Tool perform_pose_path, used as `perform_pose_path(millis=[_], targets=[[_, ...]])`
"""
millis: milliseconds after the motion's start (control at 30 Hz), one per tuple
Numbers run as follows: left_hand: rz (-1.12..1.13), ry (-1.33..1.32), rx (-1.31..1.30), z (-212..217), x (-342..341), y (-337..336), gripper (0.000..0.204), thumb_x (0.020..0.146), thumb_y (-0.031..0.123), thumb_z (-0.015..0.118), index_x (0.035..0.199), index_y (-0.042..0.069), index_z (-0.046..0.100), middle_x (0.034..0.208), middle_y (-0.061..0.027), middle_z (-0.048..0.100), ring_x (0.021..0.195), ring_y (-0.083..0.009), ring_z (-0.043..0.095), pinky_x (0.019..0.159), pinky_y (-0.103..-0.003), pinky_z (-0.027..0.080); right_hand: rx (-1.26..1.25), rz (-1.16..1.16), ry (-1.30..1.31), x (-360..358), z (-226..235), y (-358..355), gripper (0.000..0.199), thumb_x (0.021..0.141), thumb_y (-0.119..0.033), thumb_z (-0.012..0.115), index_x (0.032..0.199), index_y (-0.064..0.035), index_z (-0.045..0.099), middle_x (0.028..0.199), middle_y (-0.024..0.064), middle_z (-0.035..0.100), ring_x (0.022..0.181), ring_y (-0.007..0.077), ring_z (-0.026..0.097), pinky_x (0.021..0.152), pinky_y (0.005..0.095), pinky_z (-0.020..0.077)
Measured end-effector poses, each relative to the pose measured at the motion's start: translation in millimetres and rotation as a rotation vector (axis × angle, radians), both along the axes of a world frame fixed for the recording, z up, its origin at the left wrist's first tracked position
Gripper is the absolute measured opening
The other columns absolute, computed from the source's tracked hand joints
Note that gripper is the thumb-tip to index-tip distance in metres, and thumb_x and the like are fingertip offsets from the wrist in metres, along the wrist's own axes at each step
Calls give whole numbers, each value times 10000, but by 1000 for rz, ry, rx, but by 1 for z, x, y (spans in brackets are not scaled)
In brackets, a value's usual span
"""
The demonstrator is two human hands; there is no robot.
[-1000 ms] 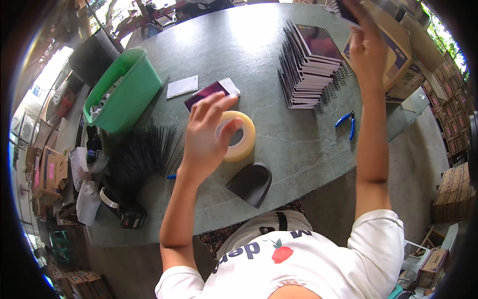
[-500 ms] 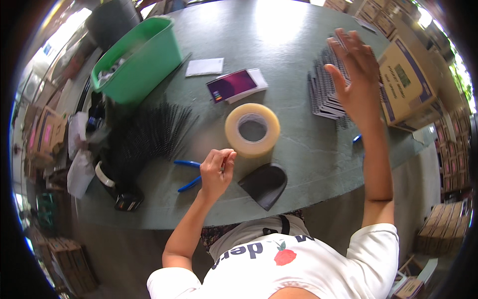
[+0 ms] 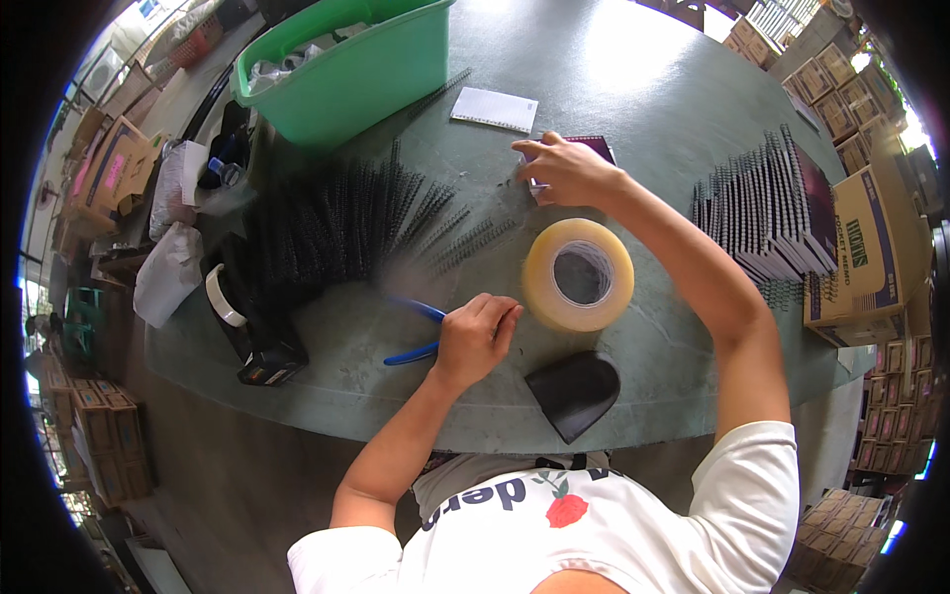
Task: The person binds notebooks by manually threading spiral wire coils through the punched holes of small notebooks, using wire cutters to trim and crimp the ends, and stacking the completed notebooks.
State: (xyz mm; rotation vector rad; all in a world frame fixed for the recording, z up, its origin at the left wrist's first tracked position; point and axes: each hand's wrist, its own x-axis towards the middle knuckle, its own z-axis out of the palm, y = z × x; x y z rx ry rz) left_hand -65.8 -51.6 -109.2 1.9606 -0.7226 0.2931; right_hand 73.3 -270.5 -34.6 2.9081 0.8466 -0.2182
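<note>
My right hand [image 3: 574,170] reaches across the table, its fingers curled over a small purple-covered notepad [image 3: 598,147] that it mostly hides. Nearer me, my left hand [image 3: 477,342] is closed in a pinch; whatever is between the fingertips, if anything, cannot be made out. Just left of it lie the blue handles of a hand tool [image 3: 411,353], its head blurred. A wide roll of clear tape [image 3: 542,289] lies between my hands on the right. Behind the notepad is a small white pad [image 3: 495,109] with a spiral-bound edge.
Black binding coils [image 3: 336,223] fan out at left, beside a tape dispenser [image 3: 259,342]. A green tub [image 3: 356,84] stands behind them. Stacked spiral notebooks [image 3: 767,218] lean by a cardboard box [image 3: 866,252] at right. A black rounded piece [image 3: 576,394] lies near the table's front edge.
My right hand has swung left from the spiral notebook stack to the purple notepad. The view has shifted, and my left hand remains closed beside the blue-handled tool.
</note>
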Motion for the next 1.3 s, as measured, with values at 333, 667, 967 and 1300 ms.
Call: perform_pose_path(millis=[333,667,967,1300], targets=[[-17,21,26,0,1,-1,54,779,58,680,805,42,635,677,-68,591,487,-185,553,464,-301,433,263,74,58,6,7,-25,364,700,-99,720,1054,-156,656,1356,60,463,1123,279,518,945,383,458],[-23,7,39,3,2,0,59,778,67,682,802,42,634,671,-67,589,485,-186,548,461,-301,427,203,52,85,5,14,-17,366,709,-90,713,1063,-158,654,1331,47,488,1141,268,513,957,376,450],[-20,21,34,5,2,1,67,772,62,685,802,38,630,668,-67,584,486,-188,549,464,-302,431,222,69,124,8,16,-18,352,712,-52,695,1050,-147,660,1321,63,496,1132,268,522,950,389,449],[-24,18,41,3,2,1,68,771,64,683,797,39,626,658,-67,575,495,-196,559,470,-312,438,255,101,150,11,12,-24,395,694,26,611,1045,-148,664,1345,72,469,1155,277,490,961,393,439]])
